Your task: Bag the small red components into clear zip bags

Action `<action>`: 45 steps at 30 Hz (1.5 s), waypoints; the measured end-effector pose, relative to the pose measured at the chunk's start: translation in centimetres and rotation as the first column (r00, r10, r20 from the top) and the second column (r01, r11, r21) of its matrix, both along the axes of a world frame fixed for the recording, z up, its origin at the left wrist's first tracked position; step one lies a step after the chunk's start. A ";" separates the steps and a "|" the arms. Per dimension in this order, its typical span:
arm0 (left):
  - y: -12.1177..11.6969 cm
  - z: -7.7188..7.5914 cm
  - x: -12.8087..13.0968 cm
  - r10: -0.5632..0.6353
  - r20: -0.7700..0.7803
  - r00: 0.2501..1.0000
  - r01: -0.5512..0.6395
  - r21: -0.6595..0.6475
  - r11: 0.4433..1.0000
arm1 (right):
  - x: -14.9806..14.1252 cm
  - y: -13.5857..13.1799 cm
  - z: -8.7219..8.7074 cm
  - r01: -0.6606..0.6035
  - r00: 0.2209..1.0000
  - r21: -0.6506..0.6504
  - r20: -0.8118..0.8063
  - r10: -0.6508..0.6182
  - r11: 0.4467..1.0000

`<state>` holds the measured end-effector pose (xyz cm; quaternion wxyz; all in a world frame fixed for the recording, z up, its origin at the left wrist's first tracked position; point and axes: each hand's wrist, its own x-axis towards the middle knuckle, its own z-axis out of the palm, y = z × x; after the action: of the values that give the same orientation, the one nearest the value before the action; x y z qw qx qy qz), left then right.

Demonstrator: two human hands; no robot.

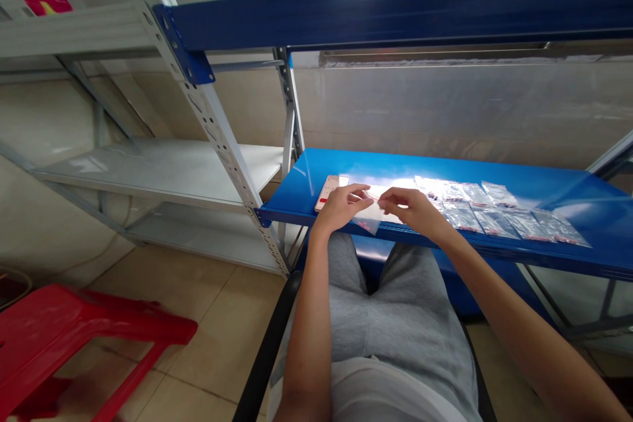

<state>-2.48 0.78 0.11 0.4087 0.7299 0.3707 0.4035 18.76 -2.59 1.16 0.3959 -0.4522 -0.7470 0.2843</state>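
My left hand (pixel 342 204) and my right hand (pixel 413 206) meet over the front edge of a blue shelf (pixel 554 179). Both pinch the top edge of a small clear plastic bag (pixel 370 216) that hangs between them, fingers closed on it. A white card with red print (pixel 328 190) lies on the shelf just behind my left hand. Several small clear bags with dark red contents (pixel 487 211) lie spread on the shelf to the right of my right hand.
A grey metal rack (pixel 163 168) stands to the left, its shelves bare. A red plastic stool (pixel 74 336) lies on the tiled floor at lower left. A blue beam (pixel 395 6) runs overhead. I sit with grey-trousered legs under the shelf.
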 end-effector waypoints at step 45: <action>-1.6 1.6 3.9 -0.084 0.338 0.937 0.083 0.019 0.996 | 3.4 -3.1 3.6 0.189 0.943 -0.038 -0.272 -0.193 0.981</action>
<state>1.46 -0.82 1.75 0.4812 0.6659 0.2628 0.5060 22.15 -5.74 4.77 0.5187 -0.4809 -0.6359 0.3087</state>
